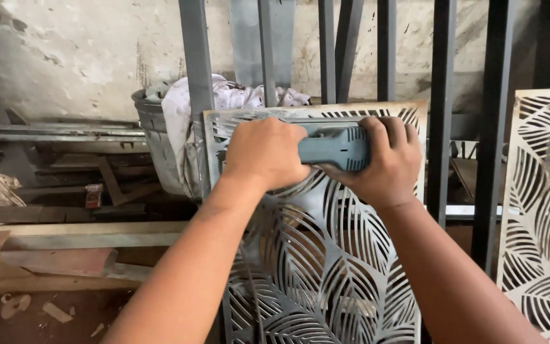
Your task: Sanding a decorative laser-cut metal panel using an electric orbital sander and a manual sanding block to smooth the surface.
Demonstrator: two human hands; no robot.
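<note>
Hands, left hand [264,153] and right hand [386,159], both closed around grey power tool [333,148], press it against leaf-pattern metal panel [326,255] at frame centre.

Metal fabrication workshop, rough stained plaster wall [84,57], dark steel bars [442,95] standing upright, laser-cut leaf-pattern metal panels [326,267] leaning about, steel sections and offcuts [65,137] stacked low at left, battered metal bucket [157,146] stuffed with rags [237,95], dusty floor [46,312] littered with scraps
</note>
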